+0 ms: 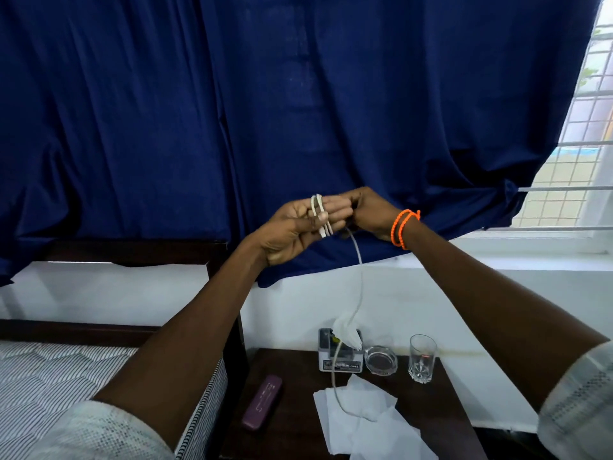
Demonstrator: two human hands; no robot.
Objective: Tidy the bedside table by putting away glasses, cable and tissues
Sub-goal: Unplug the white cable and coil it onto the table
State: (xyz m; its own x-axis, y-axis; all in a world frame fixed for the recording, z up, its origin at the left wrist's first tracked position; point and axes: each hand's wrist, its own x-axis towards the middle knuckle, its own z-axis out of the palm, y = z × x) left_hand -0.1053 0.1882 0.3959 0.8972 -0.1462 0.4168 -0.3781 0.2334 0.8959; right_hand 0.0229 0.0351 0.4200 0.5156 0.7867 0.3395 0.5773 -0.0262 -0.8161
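Note:
I hold a white cable [360,293] raised in front of the blue curtain. Two or three loops of it lie wound around the straight fingers of my left hand [298,224], with the thumb pressing them. My right hand [368,212], with orange bands at the wrist, pinches the cable just beyond the left fingertips. The rest of the cable hangs down to the dark bedside table [292,423] and ends on loose white tissues [368,416]. A purple glasses case [262,401] lies shut on the table's left side. A tissue box [338,351] stands at the back.
A glass ashtray [380,360] and a clear drinking glass [422,358] stand at the table's back right. A bed with a striped mattress [66,376] and dark headboard lies to the left. A barred window [577,154] is at the right.

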